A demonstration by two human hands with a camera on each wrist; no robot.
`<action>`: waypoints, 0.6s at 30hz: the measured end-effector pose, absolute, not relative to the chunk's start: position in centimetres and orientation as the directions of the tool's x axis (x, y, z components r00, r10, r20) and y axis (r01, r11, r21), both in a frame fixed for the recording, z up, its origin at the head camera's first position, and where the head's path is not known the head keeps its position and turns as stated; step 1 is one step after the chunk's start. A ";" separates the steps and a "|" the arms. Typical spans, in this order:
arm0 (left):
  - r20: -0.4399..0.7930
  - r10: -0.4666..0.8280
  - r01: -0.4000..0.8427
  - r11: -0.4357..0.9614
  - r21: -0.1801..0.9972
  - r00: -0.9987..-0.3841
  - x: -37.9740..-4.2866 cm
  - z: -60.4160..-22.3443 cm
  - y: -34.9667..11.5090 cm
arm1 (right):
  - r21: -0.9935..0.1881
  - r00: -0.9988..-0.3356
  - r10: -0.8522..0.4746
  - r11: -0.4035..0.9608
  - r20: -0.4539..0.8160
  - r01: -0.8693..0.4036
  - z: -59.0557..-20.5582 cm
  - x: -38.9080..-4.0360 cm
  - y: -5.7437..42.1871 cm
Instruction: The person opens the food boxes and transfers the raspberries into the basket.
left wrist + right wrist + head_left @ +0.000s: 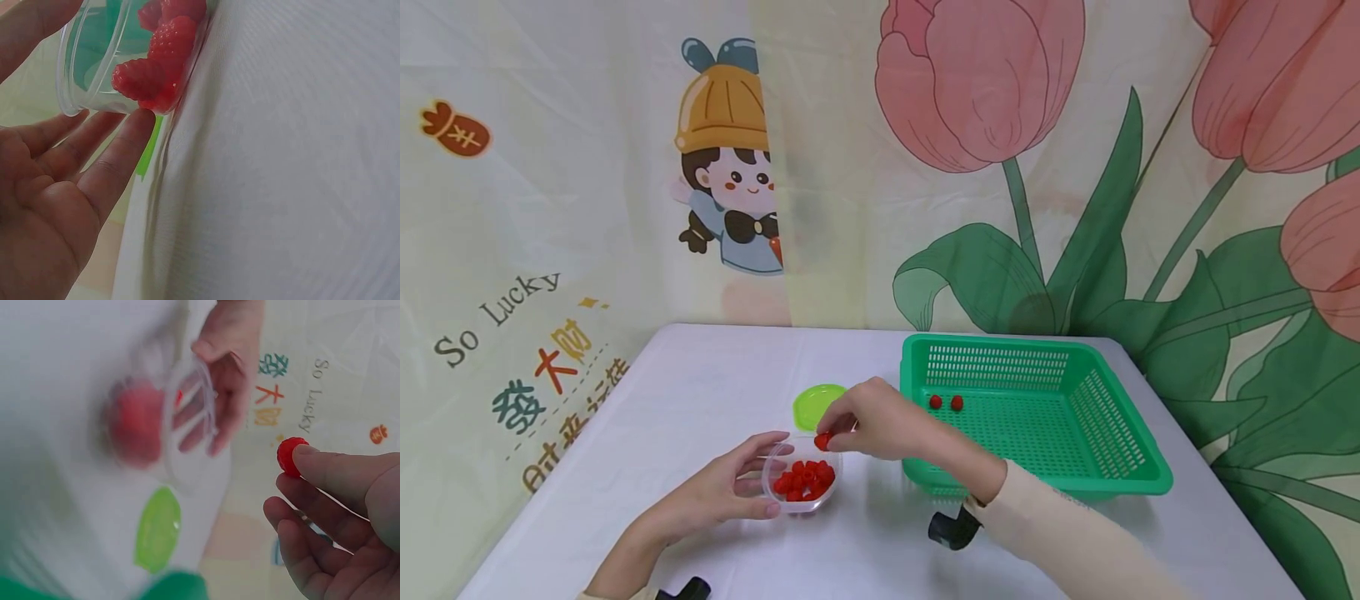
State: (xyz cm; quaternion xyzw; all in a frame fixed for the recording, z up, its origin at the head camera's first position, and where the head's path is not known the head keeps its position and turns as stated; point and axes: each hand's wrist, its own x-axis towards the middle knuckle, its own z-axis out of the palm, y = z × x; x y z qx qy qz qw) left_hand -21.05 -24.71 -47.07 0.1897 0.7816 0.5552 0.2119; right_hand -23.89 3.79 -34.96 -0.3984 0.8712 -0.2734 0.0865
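Observation:
A clear plastic container (772, 492) with several red raspberries (805, 481) inside stands on the white table. My left hand (722, 486) holds it from the left side, thumb in front and fingers behind. The left wrist view shows that hand's fingers (115, 159) against the container wall. Above the container's back right rim, my right hand (880, 421) pinches one raspberry (290, 456) between thumb and forefinger. A bright green lid (812, 406) lies on the table behind the container.
To the right stands a green plastic basket (1120, 483) with perforated walls. Two raspberries (957, 403) lie in it near its left side. A printed cloth (827, 167) with tulips and a cartoon figure hangs behind the table (715, 375).

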 end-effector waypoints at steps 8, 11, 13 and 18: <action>-0.086 0.535 0.107 0.320 0.941 -0.841 -21.2 -47.1 -24.7 | -0.525 -0.705 -0.700 0.561 0.111 -0.640 -31.2 -26.4 7.6; -0.082 0.539 0.105 0.307 0.946 -0.838 -21.1 -47.2 -24.7 | -0.501 -0.722 -0.683 0.588 0.114 -0.636 -30.3 -27.5 9.0; -0.081 0.539 0.105 0.306 0.946 -0.838 -21.1 -47.1 -24.6 | -0.480 -0.735 -0.668 0.612 0.111 -0.629 -29.9 -28.2 9.9; -0.082 0.531 0.112 0.323 0.940 -0.844 -21.1 -47.1 -24.6 | -0.437 -0.759 -0.643 0.657 0.101 -0.615 -29.9 -30.2 12.1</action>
